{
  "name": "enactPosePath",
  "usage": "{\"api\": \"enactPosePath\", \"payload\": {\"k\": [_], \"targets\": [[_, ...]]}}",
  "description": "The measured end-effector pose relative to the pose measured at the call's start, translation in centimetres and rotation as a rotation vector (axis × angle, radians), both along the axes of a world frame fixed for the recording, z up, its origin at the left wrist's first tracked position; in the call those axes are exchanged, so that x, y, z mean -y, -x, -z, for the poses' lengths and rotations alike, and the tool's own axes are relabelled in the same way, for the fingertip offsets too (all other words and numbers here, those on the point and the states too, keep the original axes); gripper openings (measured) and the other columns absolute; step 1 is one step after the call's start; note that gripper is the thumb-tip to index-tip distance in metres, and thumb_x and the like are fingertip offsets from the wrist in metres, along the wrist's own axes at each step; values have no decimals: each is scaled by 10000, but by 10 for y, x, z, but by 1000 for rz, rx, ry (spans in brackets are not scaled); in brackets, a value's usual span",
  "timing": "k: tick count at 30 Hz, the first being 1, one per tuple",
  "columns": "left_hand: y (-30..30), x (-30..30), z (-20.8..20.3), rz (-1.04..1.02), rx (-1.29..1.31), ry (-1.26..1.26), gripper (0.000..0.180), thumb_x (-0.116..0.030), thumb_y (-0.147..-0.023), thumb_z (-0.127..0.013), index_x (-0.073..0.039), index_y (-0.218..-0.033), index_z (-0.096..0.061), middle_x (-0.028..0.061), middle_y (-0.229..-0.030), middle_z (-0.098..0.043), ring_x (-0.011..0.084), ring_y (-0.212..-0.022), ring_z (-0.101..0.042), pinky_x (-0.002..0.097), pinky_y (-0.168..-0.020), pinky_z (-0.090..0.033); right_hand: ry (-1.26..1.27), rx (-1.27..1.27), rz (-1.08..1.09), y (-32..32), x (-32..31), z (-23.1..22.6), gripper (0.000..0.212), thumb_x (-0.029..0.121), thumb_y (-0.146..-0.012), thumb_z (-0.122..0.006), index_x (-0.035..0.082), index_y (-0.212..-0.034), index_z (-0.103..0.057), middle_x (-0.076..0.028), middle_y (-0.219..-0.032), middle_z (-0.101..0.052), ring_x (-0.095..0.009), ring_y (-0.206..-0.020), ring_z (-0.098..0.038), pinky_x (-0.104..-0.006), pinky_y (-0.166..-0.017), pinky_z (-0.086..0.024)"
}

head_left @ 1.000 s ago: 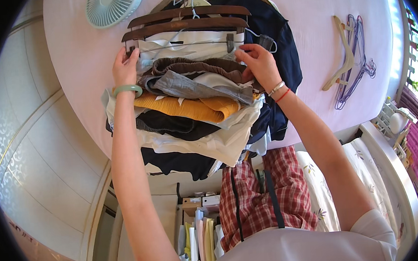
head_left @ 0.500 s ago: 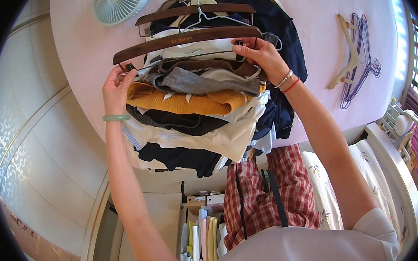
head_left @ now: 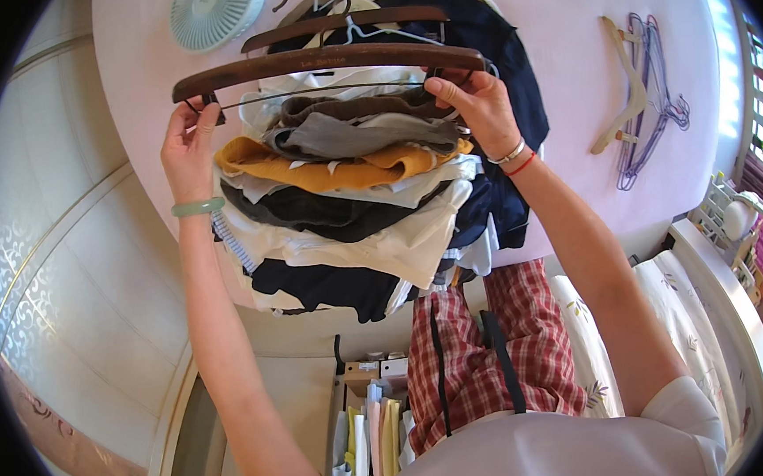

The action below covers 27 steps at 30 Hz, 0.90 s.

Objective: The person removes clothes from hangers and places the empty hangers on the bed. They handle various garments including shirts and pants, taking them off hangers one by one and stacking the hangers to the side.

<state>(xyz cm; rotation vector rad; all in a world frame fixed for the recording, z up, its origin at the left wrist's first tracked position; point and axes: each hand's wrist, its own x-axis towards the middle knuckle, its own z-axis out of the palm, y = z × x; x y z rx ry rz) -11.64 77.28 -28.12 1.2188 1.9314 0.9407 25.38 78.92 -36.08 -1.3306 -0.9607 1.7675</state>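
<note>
A dark brown wooden clip hanger is held level between my hands, over a heap of clothes. My left hand pinches the black clip at the left end of its thin metal bar. At the bar's right end, my right hand closes round the other clip, partly covering it. No garment shows in the left clip. Just below the bar lie folded brown trousers, a grey garment and a mustard-yellow garment. Black, cream and navy clothes make up the nearer part of the heap.
Beyond, another brown hanger and wire hangers lie on a navy garment. A pale fan stands far left on the pink sheet. A light wooden hanger and several purple wire hangers lie to the right.
The hanger has come up and to the left, and its hook now shows. My left hand has moved left and up with its clip; my right hand stays near its place.
</note>
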Motion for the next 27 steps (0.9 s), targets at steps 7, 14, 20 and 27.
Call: {"api": "enactPosePath", "payload": {"k": [7, 14, 20, 27], "targets": [[-96, -26, 8, 131, 98, 135, 590, -395, -1009, -519, -52, -1471, -392, 109, -1448, -478, 191, -1268, -510, 312, -1016, -415, 160, -287, 401, -74, 22, 5, 261, 181, -934, -667, 8, -1130, -653, 10, -902, -626, -73, -708, -567, -222, -685, -458], [-306, -23, 41, 660, 97, -106, 422, -271, -954, -615, -15, -1284, -555, 189, -1322, -566, 344, -1242, -530, 373, -1032, -424, 125, -438, 933, -228, 62, 55, 232, 187, -952, -646, 17, -1110, -631, -57, -1062, -633, -108, -792, -575, -248, -723, -493], [-478, -12, 68, 500, 904, 199, 693, -430, -1002, -512, 19, -1486, -302, 211, -1518, -363, 274, -1412, -353, 314, -1134, -285, 252, -398, 1131, -284, 103, 88, 209, 226, -925, -688, 58, -1045, -664, -1, -884, -666, -95, -688, -593, -241, -694, -515], [-535, 9, 87, 412, 948, 375, 764, -529, -1013, -399, -28, -1540, -164, 185, -1581, -239, 283, -1463, -234, 318, -1162, -227, 429, -433, 1242, -270, 117, 117, 191, 201, -885, -737, 48, -964, -654, -48, -819, -655, -174, -683, -661, -294, -659, -540]]}}
